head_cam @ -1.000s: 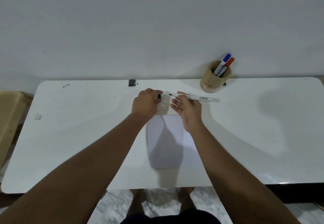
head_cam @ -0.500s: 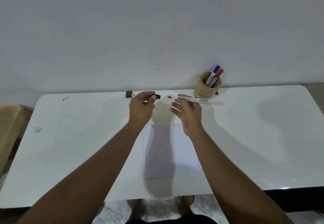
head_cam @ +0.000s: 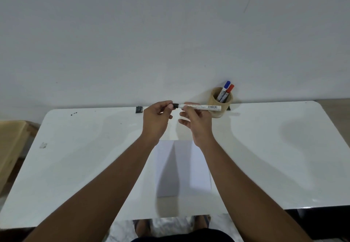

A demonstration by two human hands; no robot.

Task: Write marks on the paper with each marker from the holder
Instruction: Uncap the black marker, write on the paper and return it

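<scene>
My right hand holds a white marker level above the table, tip pointing left. My left hand pinches the black cap against the marker's tip end. A white sheet of paper lies flat on the white table below my forearms, partly in their shadow. A round wooden holder stands at the table's back edge to the right of my hands, with a blue-capped marker and a red-capped marker upright in it.
A small black object sits at the back edge left of my hands. A scrap of tape lies near the table's left side. A wooden piece of furniture stands left of the table. The wall rises directly behind.
The cap was held apart from the marker's bare tip; now my left hand has brought it onto the tip. Both hands have risen and the view tilted.
</scene>
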